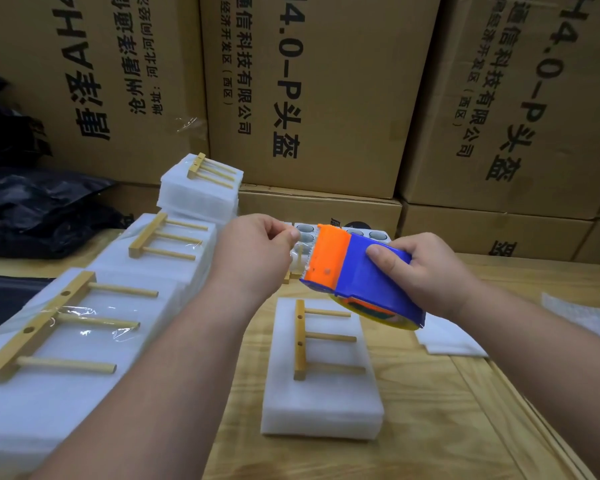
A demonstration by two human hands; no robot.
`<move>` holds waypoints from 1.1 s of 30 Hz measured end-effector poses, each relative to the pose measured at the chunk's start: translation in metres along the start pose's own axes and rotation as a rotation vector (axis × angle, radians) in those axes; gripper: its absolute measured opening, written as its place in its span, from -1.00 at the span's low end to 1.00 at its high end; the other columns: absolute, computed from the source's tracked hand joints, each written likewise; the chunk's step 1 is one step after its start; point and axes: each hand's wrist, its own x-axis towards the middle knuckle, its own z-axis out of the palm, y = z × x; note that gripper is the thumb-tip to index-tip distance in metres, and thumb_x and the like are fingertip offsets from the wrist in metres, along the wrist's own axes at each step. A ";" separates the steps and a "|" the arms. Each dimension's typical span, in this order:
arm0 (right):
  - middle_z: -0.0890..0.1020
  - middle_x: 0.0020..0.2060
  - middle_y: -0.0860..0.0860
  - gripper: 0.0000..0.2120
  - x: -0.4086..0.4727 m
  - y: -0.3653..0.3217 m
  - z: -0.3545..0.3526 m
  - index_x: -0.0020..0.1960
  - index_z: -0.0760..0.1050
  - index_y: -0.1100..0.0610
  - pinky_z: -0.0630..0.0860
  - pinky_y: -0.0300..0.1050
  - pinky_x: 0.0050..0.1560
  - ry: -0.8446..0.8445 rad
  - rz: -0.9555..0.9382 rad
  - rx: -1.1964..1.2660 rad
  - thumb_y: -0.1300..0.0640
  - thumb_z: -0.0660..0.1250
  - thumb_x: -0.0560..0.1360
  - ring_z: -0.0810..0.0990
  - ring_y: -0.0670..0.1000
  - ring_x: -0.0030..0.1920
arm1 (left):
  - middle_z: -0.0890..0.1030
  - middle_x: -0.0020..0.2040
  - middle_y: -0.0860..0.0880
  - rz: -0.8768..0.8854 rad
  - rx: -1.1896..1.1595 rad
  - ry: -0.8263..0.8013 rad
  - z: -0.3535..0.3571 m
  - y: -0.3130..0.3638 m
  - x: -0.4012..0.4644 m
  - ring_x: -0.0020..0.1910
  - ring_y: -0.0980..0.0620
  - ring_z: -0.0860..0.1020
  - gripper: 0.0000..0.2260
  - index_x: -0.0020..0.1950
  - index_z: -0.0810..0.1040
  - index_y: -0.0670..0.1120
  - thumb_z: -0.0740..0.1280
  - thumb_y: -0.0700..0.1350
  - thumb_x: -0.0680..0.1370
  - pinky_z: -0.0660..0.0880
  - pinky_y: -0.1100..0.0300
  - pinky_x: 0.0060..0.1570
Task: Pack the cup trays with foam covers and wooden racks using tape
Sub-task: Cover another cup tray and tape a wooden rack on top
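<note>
From the head camera, your right hand point(426, 271) grips the blue-and-orange tape dispenser point(357, 275) while your left hand point(257, 254) pinches the clear tape end at its toothed edge, both raised above the table. The foam-wrapped tray point(321, 403) with its untaped wooden rack point(321, 339) lies directly below and toward you, long axis running away from you, about equally near both hands.
</note>
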 end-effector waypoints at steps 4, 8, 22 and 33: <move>0.57 -0.41 0.18 -0.26 -0.005 0.007 -0.003 -0.27 0.55 0.25 0.33 -0.07 -0.40 0.007 0.005 0.046 -0.48 0.15 0.32 0.42 -0.03 -0.47 | 0.65 -0.24 0.09 0.026 0.013 0.009 -0.003 0.002 0.003 -0.17 0.10 0.64 -0.85 -0.13 0.67 -0.01 0.36 -0.07 0.61 0.53 0.22 -0.28; 0.59 -0.39 0.20 -0.24 -0.009 0.012 -0.005 -0.25 0.55 0.28 0.35 -0.03 -0.35 -0.017 0.017 0.098 -0.48 0.17 0.31 0.46 0.04 -0.43 | 0.65 -0.25 0.08 0.057 0.035 -0.001 -0.003 0.002 0.003 -0.28 0.14 0.60 -0.84 -0.13 0.64 0.01 0.34 -0.07 0.63 0.46 0.39 -0.44; 0.74 -0.06 0.08 -0.38 -0.034 -0.007 0.019 0.03 0.62 0.02 0.59 0.12 -0.07 -0.246 0.101 0.494 -0.47 0.44 0.26 0.72 0.15 -0.05 | 0.66 -0.30 0.06 0.138 0.075 -0.150 -0.016 0.028 0.034 -0.30 0.17 0.65 -0.84 -0.12 0.60 0.06 0.31 0.01 0.63 0.58 0.23 -0.39; 0.73 0.03 0.04 -0.35 -0.034 -0.015 0.011 0.16 0.59 0.08 0.61 0.13 0.16 -0.417 0.154 0.529 -0.22 0.58 0.17 0.71 0.11 0.06 | 0.66 -0.33 0.11 0.047 0.009 -0.183 -0.015 0.012 0.026 -0.42 0.28 0.60 -0.83 -0.16 0.64 0.03 0.35 -0.04 0.61 0.47 0.20 -0.36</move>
